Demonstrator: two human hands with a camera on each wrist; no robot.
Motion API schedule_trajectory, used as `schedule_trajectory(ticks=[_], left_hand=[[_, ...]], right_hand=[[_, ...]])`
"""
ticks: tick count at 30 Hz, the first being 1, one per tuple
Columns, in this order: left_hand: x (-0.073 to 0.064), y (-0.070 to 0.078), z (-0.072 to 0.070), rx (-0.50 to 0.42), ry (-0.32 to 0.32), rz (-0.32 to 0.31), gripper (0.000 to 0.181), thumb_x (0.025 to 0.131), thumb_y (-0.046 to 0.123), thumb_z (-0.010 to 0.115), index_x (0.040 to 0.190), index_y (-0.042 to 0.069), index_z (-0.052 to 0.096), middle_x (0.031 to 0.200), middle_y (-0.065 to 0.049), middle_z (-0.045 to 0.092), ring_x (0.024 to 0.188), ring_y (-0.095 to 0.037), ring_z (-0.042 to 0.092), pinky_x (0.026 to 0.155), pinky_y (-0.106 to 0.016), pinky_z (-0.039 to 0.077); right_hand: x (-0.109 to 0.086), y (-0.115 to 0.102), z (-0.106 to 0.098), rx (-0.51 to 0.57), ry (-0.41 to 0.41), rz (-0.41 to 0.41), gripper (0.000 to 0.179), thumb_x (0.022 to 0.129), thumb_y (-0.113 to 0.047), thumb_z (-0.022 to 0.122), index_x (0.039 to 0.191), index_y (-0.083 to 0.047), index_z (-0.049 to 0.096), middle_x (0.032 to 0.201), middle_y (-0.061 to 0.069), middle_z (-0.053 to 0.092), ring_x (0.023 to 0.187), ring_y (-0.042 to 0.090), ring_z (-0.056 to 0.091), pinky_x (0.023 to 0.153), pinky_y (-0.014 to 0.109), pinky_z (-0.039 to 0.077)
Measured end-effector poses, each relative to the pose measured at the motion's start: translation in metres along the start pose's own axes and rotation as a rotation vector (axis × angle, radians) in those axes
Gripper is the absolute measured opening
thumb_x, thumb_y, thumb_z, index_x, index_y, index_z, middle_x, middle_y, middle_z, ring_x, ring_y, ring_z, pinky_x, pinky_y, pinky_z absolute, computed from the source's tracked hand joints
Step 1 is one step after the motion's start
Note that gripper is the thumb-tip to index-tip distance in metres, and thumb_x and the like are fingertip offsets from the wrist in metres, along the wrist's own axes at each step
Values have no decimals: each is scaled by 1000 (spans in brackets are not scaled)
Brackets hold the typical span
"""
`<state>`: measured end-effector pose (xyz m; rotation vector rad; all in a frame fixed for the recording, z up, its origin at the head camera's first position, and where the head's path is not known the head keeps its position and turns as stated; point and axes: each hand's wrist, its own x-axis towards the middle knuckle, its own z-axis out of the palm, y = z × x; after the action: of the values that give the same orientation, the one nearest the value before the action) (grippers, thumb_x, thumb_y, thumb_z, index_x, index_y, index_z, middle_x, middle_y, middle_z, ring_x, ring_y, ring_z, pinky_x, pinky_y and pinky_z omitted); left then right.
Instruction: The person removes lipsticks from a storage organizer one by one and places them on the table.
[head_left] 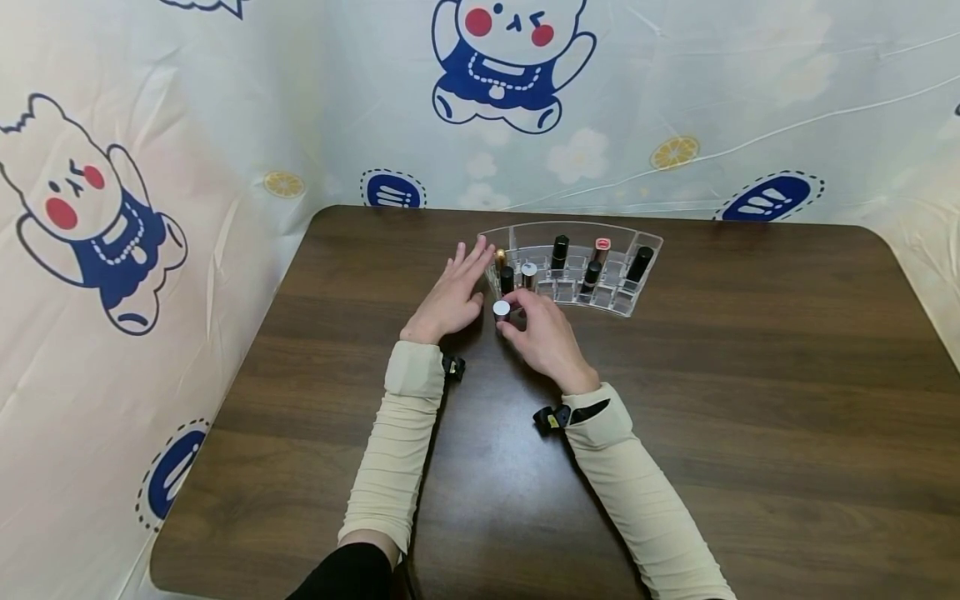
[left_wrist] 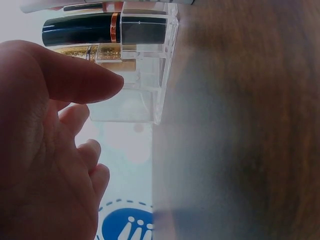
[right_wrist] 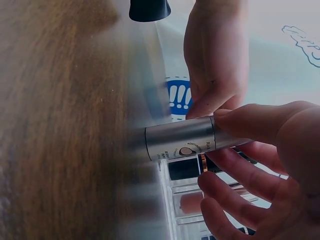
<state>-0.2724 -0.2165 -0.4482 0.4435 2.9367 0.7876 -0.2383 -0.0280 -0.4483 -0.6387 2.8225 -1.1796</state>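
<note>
Cream-coloured gathered sleeves (head_left: 651, 492) cover both forearms, with a black cloth sleeve (head_left: 345, 575) showing at the left elbow and a small black wrist device (head_left: 552, 419) strapped at the right cuff. Beyond them, over a dark brown wood-grain desk (head_left: 750, 375), the right hand (head_left: 546, 337) pinches a silver cylindrical tube with printed lettering (right_wrist: 182, 139) between thumb and fingers. This tube is upright, just in front of the left end of a curved clear plastic organiser (head_left: 625, 300); whether its base touches the desk cannot be told. The left hand (head_left: 450, 296) grasps nothing: its fingers extend forward beside the organiser's left end, thumb apart, and contact is unclear. Near that end, the organiser holds a gold-flecked tube (head_left: 501, 255), a glossy black tube with a copper band (left_wrist: 80, 30) and a silver-topped tube (head_left: 528, 273). Farther right are a pink-topped tube (head_left: 602, 248) and several black tubes, the rightmost black tube (head_left: 639, 264) tilted. Behind the desk hangs a pale sheet printed with blue cartoon figures (head_left: 480, 158).
</note>
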Motion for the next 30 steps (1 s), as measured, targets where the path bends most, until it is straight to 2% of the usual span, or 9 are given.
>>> schedule_trajectory(ticks=[8,12,15,21,25,30], left_hand=[[1,-2,1,11,-6,5,72,95,8,46,157,22,10,164,6,-4,151,-24,-9,123,-48,4],[1,-2,1,9,-3,4,73,95,8,47,157,22,10,164,7,-4,151,-26,-8,124,-47,3],[1,-1,1,3,-3,3,74,95,8,47,157,24,9,164,6,-4,151,-25,-9,124,-46,2],[1,-1,1,1,-4,1,75,95,7,47,157,24,9,164,5,-3,151,-22,-11,124,-46,2],[2,-2,2,14,-7,5,75,95,8,46,157,24,7,164,4,-4,151,-23,-11,123,-48,3],[2,-2,2,16,-5,10,75,94,8,45,157,22,8,164,5,-5,151,-23,-11,123,-49,4]], right_hand=[[-1,-1,-2,12,-15,-2,40,84,-19,74,120,-11,60,119,8,66,112,28,57,95,44,47],[-1,-3,-12,44,-19,-10,44,83,-15,74,123,-7,59,120,10,66,114,30,56,99,44,44],[-1,-5,-22,59,4,-23,39,84,-16,73,120,-5,62,116,9,68,112,29,57,99,44,43],[-3,-7,-44,120,121,-76,17,90,-15,66,102,-3,69,98,10,70,94,26,62,86,42,49],[-6,-3,-59,175,235,-86,13,92,-12,63,97,-3,69,95,12,70,86,25,62,79,40,50],[-8,9,-79,221,393,-76,13,93,-9,62,96,2,68,93,16,70,78,17,60,71,25,49]])
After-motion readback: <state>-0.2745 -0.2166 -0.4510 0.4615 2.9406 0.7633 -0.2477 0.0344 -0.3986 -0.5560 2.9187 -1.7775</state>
